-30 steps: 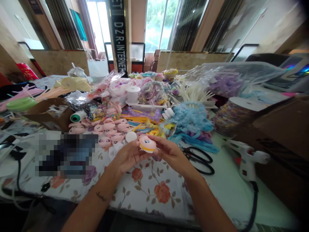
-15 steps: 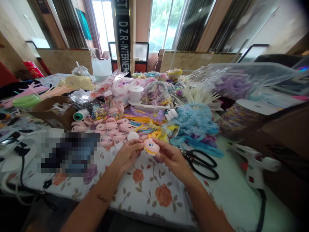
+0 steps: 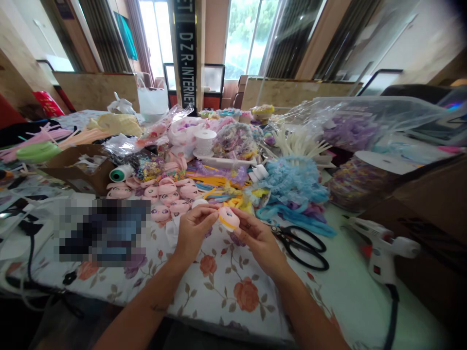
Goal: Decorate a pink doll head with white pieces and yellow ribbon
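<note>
Both my hands meet over the flowered tablecloth (image 3: 226,287) and pinch a small pink doll face (image 3: 228,217) with a yellow band along its lower edge. My left hand (image 3: 193,228) grips its left side with curled fingers. My right hand (image 3: 257,236) holds its right side between thumb and fingers. Just behind my hands lie several more pink doll faces (image 3: 166,194) in rows, and a white round disc (image 3: 199,201) peeks out beyond my left fingers.
Black scissors (image 3: 302,245) lie right of my right hand. A white glue gun (image 3: 381,248) with a black cord sits further right. Blue lace (image 3: 292,182), ribbons, a white spool (image 3: 204,141), plastic bags and a brown box (image 3: 78,167) crowd the back.
My hands with the doll face have shifted slightly toward the rows of faces, and my left fingers have closed in tighter on it. The view has barely moved.
</note>
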`<state>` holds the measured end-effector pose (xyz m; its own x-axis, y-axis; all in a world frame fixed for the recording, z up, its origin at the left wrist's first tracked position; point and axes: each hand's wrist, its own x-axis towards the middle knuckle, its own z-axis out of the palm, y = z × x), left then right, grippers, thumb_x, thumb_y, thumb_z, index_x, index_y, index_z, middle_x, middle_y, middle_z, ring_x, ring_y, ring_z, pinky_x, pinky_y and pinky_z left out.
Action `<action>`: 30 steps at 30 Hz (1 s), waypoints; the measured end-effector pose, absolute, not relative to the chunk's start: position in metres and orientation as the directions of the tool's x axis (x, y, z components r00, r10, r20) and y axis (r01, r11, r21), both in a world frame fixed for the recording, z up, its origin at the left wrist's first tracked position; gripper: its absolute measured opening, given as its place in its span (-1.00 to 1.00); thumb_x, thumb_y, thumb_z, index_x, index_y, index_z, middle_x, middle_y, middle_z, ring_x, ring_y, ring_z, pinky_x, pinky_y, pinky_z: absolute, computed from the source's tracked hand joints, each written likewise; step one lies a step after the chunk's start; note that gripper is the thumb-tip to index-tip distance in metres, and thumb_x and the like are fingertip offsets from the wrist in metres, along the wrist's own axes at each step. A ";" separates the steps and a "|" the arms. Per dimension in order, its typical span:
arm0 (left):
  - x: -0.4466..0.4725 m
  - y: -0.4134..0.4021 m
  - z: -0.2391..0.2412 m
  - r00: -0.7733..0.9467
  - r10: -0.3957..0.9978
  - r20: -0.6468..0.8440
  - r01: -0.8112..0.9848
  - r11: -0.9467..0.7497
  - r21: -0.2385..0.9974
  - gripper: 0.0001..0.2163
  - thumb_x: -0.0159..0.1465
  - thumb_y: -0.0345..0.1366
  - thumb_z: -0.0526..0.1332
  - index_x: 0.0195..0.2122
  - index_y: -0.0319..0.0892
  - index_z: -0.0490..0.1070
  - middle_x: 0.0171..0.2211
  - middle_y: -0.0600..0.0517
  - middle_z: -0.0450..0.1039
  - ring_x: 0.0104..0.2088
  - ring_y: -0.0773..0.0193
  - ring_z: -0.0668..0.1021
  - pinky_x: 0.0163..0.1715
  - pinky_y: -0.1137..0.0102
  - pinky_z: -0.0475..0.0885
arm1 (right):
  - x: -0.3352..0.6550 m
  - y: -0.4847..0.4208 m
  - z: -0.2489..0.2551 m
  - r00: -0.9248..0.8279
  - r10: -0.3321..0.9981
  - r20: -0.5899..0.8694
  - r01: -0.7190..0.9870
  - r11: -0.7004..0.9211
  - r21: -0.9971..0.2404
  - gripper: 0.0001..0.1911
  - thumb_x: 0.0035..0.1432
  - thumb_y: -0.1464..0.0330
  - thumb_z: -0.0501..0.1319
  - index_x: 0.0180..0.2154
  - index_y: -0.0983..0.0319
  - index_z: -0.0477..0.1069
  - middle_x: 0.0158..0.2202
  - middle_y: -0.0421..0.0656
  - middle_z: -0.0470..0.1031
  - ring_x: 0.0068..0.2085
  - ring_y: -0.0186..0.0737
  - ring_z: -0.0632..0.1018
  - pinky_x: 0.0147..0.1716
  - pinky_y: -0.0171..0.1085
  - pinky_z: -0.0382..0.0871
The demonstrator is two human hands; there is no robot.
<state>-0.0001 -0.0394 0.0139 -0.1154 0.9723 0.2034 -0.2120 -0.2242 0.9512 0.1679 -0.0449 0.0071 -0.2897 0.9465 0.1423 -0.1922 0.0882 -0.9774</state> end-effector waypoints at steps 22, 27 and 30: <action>0.014 -0.048 0.015 -0.145 0.961 0.234 -0.299 -0.269 0.916 -0.91 0.10 -0.34 0.30 -0.36 -0.17 0.44 -0.12 -0.04 0.44 -0.02 0.15 0.47 -0.01 0.33 0.35 | 0.158 -0.049 0.011 -0.182 0.976 0.123 -0.161 0.094 -0.983 -0.53 0.04 0.24 0.31 0.03 0.09 0.41 0.11 -0.11 0.41 0.09 -0.01 0.42 0.04 -0.02 0.33; 0.016 -0.051 0.015 -0.159 0.952 0.263 -0.285 -0.299 0.911 -0.92 0.13 -0.33 0.28 -0.33 -0.15 0.43 -0.11 -0.04 0.42 -0.01 0.16 0.46 0.00 0.33 0.35 | 0.156 -0.050 0.010 -0.182 0.971 0.155 -0.162 0.126 -0.979 -0.54 0.04 0.24 0.31 0.03 0.09 0.42 0.12 -0.12 0.39 0.11 -0.01 0.40 0.05 -0.03 0.33; 0.016 -0.050 0.017 -0.159 0.961 0.227 -0.342 -0.269 0.900 -0.90 0.09 -0.34 0.31 -0.36 -0.15 0.44 -0.12 -0.03 0.43 -0.01 0.17 0.45 0.02 0.32 0.34 | 0.155 -0.050 0.011 -0.166 0.975 0.147 -0.141 0.124 -0.982 -0.52 0.03 0.23 0.31 0.04 0.10 0.42 0.09 -0.11 0.42 0.06 0.00 0.43 -0.01 -0.04 0.37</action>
<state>0.0156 -0.0501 0.0174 -0.1589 0.9609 0.2267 -0.3420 -0.2690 0.9004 0.1552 -0.0499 0.0114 -0.1664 0.9750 0.1469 -0.1413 0.1239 -0.9822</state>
